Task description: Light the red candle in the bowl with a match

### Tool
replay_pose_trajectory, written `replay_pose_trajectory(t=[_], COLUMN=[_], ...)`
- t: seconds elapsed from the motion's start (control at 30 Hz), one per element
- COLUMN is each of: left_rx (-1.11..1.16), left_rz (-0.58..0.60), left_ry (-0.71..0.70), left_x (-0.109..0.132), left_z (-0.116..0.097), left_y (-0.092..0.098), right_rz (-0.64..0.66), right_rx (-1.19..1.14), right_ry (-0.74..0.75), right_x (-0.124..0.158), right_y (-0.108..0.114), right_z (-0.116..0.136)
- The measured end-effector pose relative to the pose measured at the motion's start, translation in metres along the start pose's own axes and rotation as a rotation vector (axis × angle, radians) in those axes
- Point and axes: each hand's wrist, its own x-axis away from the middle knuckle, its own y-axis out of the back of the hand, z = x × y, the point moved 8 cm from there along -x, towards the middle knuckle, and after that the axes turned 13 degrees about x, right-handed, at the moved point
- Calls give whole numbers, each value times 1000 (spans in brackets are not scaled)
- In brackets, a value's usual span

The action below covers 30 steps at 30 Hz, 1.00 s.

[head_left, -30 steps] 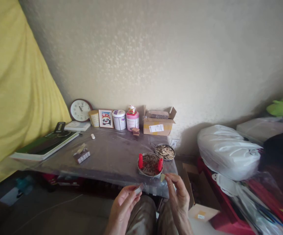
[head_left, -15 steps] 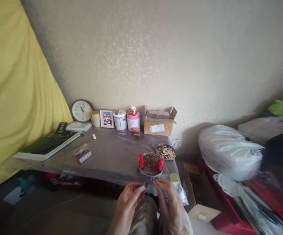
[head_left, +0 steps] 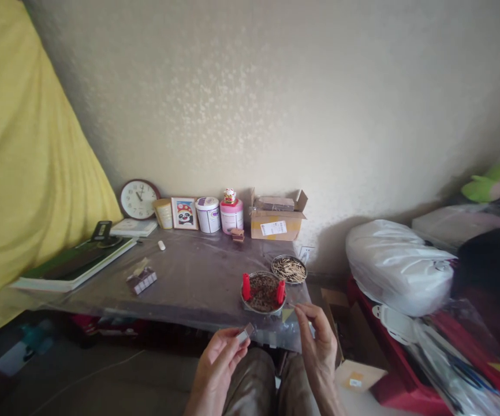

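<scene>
Table centre (head_left: 198, 271) open; bowls (head_left: 262, 292) block near edge.

Yellow curtain (head_left: 20, 144); cream speckled wall (head_left: 276, 98); two red candles (head_left: 246, 286) in a silvery dish (head_left: 262, 293); pink tin (head_left: 231, 214); brown cardboard box (head_left: 276, 222); white bag (head_left: 397, 266).

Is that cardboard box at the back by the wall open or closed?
Open. The cardboard box has its flaps standing up at both ends, and a flat brown packet lies across its top.
</scene>
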Motion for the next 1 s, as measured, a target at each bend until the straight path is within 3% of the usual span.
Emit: replay_pose_trajectory(t=[0.13, 0.23, 0.43, 0.53, 0.73, 0.8, 0.87, 1.0], left_rx=[1, -3, -17, -15, 10, 8, -12, -49], left_rz=[-17, 1, 72, 97, 19, 34, 37, -24], left_ry=[5, -5, -18, -23, -31, -36, -42, -33], left_x=[2, 6, 10, 9, 4, 5, 7, 8], left_z=[-1, -3, -3, -1, -2, -4, -5, -6], left_y=[-2, -9, -27, -29, -21, -24, -26, -15], right_rz=[-47, 2, 222, 192, 202, 213, 201, 60], right_rx=[-112, -139, -105, -77, -89, -98, -23, 81], right_ry=[-76, -52, 200, 333, 391, 462, 429, 174], right_x=[-5, 4, 26, 26, 25, 31, 34, 24], right_y=[10, 6, -6, 0, 14, 3, -14, -23], right_z=[2, 13, 63, 81, 93, 89, 70, 19])
